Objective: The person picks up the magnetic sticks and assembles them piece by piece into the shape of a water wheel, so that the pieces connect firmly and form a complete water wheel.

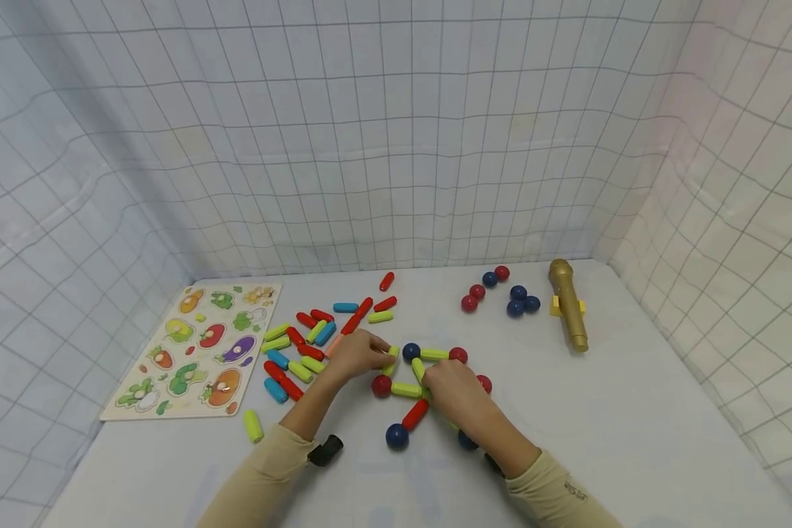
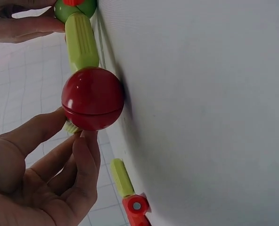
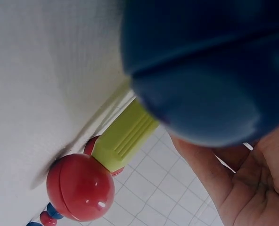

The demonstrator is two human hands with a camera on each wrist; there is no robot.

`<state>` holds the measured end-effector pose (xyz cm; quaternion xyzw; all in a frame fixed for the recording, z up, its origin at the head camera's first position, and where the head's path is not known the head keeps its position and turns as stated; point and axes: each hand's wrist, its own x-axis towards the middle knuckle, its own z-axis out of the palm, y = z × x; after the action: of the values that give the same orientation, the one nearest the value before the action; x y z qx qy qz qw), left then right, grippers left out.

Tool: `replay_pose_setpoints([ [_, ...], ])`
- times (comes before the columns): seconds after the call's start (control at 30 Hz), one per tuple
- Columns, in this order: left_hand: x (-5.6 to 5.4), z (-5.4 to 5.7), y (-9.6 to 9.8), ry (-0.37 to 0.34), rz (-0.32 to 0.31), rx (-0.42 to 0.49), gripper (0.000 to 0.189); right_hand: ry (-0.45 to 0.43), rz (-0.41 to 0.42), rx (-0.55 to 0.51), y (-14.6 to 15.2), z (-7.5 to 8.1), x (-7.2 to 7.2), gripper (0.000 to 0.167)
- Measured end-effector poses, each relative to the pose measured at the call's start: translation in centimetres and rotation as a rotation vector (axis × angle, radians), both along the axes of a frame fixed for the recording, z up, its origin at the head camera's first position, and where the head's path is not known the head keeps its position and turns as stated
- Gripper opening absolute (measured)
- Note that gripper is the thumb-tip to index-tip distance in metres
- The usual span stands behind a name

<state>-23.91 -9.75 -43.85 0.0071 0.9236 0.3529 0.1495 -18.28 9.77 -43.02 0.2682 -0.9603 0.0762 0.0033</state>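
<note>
My left hand [image 1: 363,353] pinches a yellow-green stick [image 1: 391,359] that stands off a red ball [image 1: 382,386]. From that red ball another yellow-green stick [image 1: 406,390] runs to a green ball [image 2: 85,8], seen at the top of the left wrist view. My right hand [image 1: 458,389] holds this green ball with its fingertips and hides most of it from above. More sticks fan out from it, including a red stick [image 1: 415,415] ending in a blue ball [image 1: 397,437]. In the right wrist view, a large blue ball [image 3: 210,80] hides the right fingertips.
Loose red, blue and yellow-green sticks [image 1: 293,370] lie to the left. Behind them at far left is a vegetable puzzle board [image 1: 115,411]. Several red and blue balls [image 1: 516,308] lie at the back right, beside a gold microphone-shaped object [image 1: 570,308]. Gridded white cloth walls surround the table.
</note>
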Motion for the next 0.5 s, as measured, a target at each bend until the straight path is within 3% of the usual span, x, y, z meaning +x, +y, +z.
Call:
replay_pose_setpoints([
  [0.2, 0.1, 0.0, 0.3, -0.061, -0.05, -0.031, 0.029, 0.022, 0.017, -0.017, 0.1, -0.2, 0.0, 0.004],
  [0.5, -0.3, -0.1, 1.1, -0.04, -0.118, -0.038, 0.027, 0.021, 0.044, -0.027, 0.2, -0.2, 0.0, 0.003],
])
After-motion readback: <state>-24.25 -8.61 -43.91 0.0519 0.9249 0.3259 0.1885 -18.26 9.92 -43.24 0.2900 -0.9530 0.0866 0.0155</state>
